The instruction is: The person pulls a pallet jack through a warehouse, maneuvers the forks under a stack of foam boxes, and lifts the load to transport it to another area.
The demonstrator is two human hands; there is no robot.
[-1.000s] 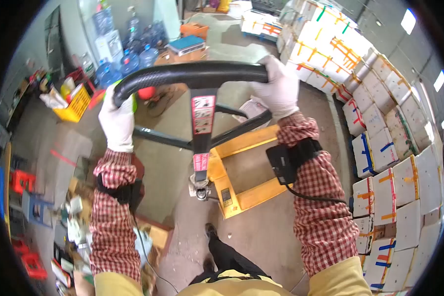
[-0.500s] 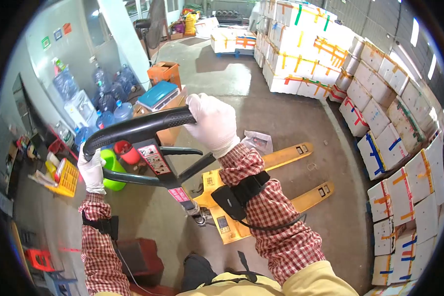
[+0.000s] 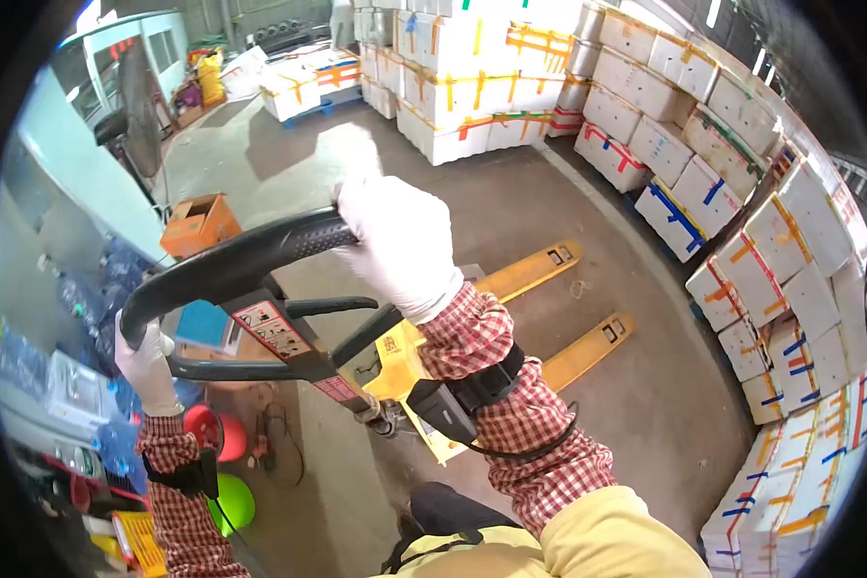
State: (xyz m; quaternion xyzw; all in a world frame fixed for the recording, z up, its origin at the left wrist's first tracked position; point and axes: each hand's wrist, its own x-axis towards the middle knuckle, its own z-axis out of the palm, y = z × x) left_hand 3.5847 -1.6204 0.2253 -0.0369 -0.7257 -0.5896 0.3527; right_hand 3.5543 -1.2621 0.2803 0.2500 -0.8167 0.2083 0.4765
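A yellow hand pallet truck (image 3: 409,361) stands on the floor in front of me, its two bare forks (image 3: 588,352) pointing away to the right. Its black loop handle (image 3: 226,260) is tilted toward me and carries a label plate (image 3: 270,328). My gloved right hand (image 3: 400,241) is closed around the top right end of the loop. At the loop's left side, my gloved left hand (image 3: 147,364) wraps the grip, its fingers partly hidden behind it. Both forearms wear checked sleeves with black straps.
White foam boxes (image 3: 486,91) with coloured tape are stacked ahead, and more boxes (image 3: 742,250) line the right side. To the left are an orange carton (image 3: 199,223), water bottles (image 3: 87,299), a red bucket (image 3: 223,433) and a green basin (image 3: 231,503). A standing fan (image 3: 137,120) is behind them.
My view and the pallet truck have turned left and advanced relative to the room. The bottles, carton and basin are now nearer or lower at left. Both hands keep their grip.
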